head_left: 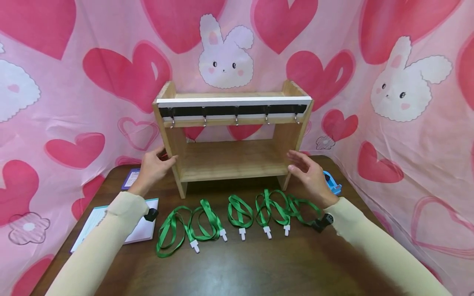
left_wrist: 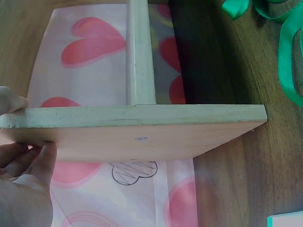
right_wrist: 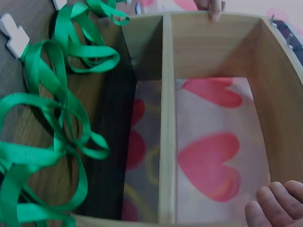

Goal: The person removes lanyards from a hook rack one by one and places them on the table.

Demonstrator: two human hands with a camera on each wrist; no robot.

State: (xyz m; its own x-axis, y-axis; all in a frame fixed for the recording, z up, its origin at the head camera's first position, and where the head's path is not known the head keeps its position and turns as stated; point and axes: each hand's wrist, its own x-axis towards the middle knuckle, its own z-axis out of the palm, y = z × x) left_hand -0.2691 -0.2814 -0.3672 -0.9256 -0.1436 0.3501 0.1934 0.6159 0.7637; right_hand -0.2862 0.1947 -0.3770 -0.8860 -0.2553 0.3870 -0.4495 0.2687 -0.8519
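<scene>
A wooden rack [head_left: 229,158] stands on the table; several small metal hooks [head_left: 236,117] line the black strip along its top front. My left hand [head_left: 155,166] holds the left side panel [left_wrist: 142,116], thumb on its inner side and fingers on its outer side. At the right side panel, my right hand [head_left: 307,172] has loosely bent fingers [right_wrist: 279,203]; whether they touch the wood I cannot tell. Several green lanyards [head_left: 240,211] with white clips [head_left: 242,233] lie in a row before the rack, also near the right hand as green ribbon [right_wrist: 61,118].
White notebooks or cards [head_left: 142,230] lie under my left forearm. Behind them is a purple-edged card [head_left: 131,179]. A blue object [head_left: 332,183] sits right of my right hand. Pink cloth with hearts and rabbits [head_left: 126,74] hangs around the brown table [head_left: 237,271].
</scene>
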